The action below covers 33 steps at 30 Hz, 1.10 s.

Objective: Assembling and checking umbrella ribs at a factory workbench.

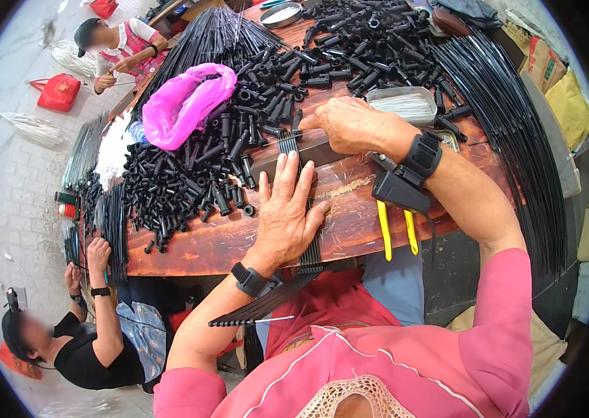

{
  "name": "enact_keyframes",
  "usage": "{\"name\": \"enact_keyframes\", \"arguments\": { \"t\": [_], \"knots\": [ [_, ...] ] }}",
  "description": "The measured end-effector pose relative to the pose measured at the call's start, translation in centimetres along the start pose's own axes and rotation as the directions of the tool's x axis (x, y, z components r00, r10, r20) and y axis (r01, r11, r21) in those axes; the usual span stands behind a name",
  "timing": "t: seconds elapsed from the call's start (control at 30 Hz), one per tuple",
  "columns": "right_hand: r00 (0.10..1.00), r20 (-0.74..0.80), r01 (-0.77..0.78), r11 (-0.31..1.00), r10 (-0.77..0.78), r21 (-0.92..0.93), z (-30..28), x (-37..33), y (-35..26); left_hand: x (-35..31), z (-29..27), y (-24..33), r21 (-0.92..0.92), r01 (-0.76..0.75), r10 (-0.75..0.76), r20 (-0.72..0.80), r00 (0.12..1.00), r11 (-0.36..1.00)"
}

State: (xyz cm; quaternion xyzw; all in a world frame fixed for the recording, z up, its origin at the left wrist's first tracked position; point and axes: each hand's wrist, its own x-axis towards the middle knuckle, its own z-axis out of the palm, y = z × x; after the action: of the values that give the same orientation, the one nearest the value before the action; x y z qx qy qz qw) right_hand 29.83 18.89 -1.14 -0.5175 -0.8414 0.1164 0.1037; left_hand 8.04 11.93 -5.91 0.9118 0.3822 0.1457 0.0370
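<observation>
Under both hands (287,216), black rods (293,143) lie mostly hidden.

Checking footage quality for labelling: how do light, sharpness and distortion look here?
Head view: even daylight, soft shadows; the left hand and right hand on the black rods are sharp; fisheye bends the wooden table edge, a dark vignette rings the frame.
</observation>
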Motion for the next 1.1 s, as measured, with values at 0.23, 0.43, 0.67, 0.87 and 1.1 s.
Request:
{"name": "enact_keyframes", "arguments": {
  "t": [0.23,0.43,0.67,0.87,1.1],
  "knots": [
    [1.0,0.018,0.006,1.0,-0.006,-0.002,0.15,0.0,0.33,0.17,-0.02,0.13,-0.003,-0.002,0.002,-0.002,1.0,1.0],
    [0.999,0.008,0.037,0.999,-0.037,0.028,-0.05,0.05,0.3,0.03,-0.08,0.02,0.001,0.006,-0.006,0.002,1.0,1.0],
    [0.998,-0.02,0.055,0.998,-0.055,0.013,-0.17,-0.14,0.24,0.06,0.02,-0.06,-0.003,0.001,-0.001,0.01,1.0,1.0],
    [0.998,-0.021,0.056,0.998,-0.056,-0.003,-0.23,-0.18,0.18,0.08,0.01,-0.02,0.003,0.001,-0.001,0.005,1.0,1.0],
    [0.998,-0.025,0.055,0.998,-0.054,0.021,-0.28,-0.15,0.24,0.06,-0.1,0.04,-0.003,0.001,-0.001,0.009,1.0,1.0]
  ]
}}
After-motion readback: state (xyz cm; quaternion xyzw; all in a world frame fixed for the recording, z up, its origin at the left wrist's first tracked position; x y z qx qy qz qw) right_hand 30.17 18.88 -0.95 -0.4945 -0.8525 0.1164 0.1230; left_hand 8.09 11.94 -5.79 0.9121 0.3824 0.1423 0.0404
